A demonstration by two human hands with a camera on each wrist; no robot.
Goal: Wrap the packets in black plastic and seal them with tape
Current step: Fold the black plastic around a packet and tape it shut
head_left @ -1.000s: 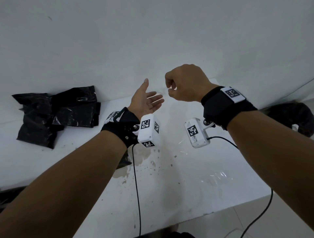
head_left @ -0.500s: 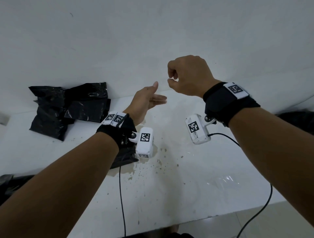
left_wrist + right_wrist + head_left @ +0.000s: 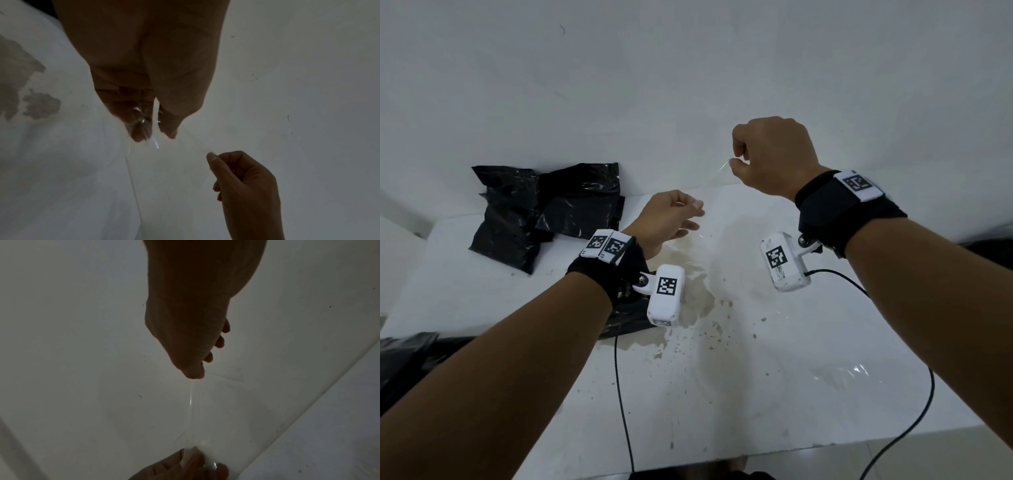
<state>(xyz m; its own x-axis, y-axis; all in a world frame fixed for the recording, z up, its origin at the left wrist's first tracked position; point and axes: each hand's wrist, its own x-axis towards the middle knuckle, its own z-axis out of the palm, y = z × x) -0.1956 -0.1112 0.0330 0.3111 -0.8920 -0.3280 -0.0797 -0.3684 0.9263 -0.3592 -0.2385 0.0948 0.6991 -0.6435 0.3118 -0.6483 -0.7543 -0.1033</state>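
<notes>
A thin strip of clear tape [image 3: 717, 178] stretches in the air between my two hands, above the white table [image 3: 722, 411]. My right hand [image 3: 736, 162] is raised in front of the wall and pinches the upper end between thumb and forefinger. My left hand [image 3: 693, 210] is lower and pinches the other end. In the left wrist view the tape [image 3: 191, 141] runs from my left fingertips [image 3: 141, 136] to the right hand [image 3: 211, 156]. In the right wrist view it [image 3: 191, 402] glints below my right hand [image 3: 195, 374]. Several black-wrapped packets [image 3: 544, 209] lie at the back left, against the wall.
A sheet of black plastic [image 3: 626, 322] lies under my left wrist, and more black plastic [image 3: 404, 356] sits at the table's left edge. A brownish stain [image 3: 698, 294] marks the middle. A crumpled clear film [image 3: 852, 373] lies at the right. Wrist-camera cables [image 3: 619, 394] trail to the front edge.
My left hand was open, palm up; it has turned over and its fingers now pinch the tape. The right hand has risen a little, and the strip is drawn out between them.
</notes>
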